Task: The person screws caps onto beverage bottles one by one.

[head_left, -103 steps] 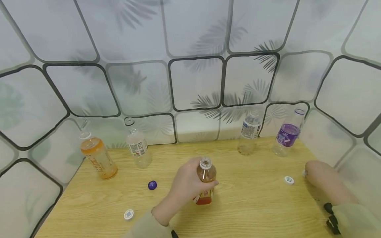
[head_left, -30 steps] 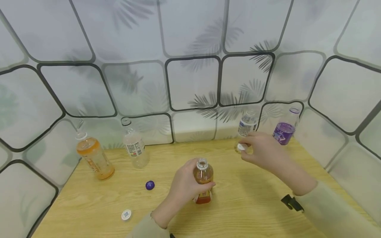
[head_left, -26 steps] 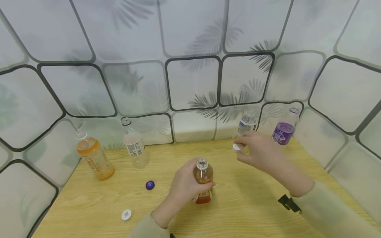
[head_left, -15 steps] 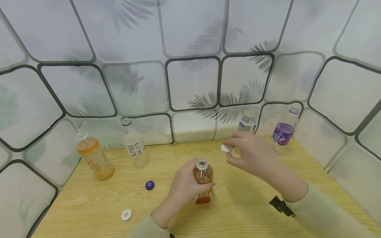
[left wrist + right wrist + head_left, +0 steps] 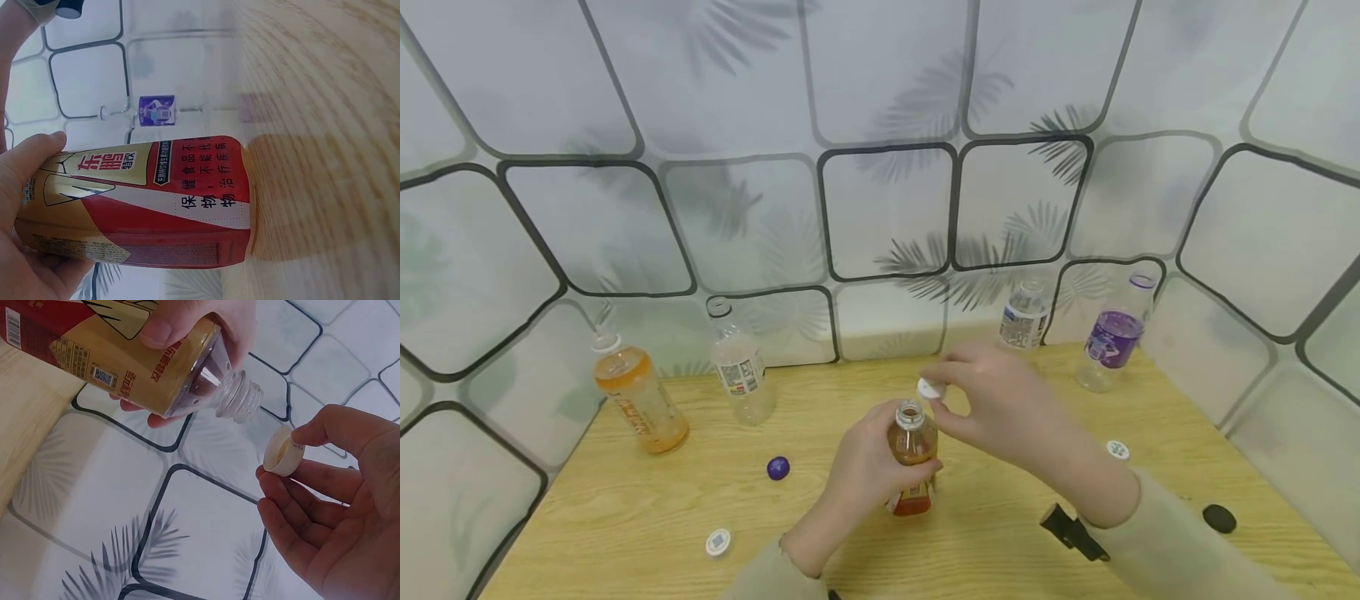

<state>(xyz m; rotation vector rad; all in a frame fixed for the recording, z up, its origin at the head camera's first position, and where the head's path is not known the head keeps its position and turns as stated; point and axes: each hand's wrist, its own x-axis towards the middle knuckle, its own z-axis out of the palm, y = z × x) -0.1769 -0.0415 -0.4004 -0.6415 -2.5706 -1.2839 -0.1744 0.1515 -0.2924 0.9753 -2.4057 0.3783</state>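
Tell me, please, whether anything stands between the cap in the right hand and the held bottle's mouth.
Nothing visible: the right wrist view shows only an open gap between the white cap and the bottle's mouth.

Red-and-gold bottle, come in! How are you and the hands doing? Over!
Left hand gripping red-and-gold bottle, standing uncapped on table. Right hand pinching white cap, near bottle mouth but apart. Nothing between cap and mouth.

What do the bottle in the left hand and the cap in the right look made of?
Bottle: probably clear, glossy plastic, since its see-through neck catches bright highlights; the printed wrap looks like smooth film. Cap: likely moulded plastic; opaque, fairly matte white, hollow inside.
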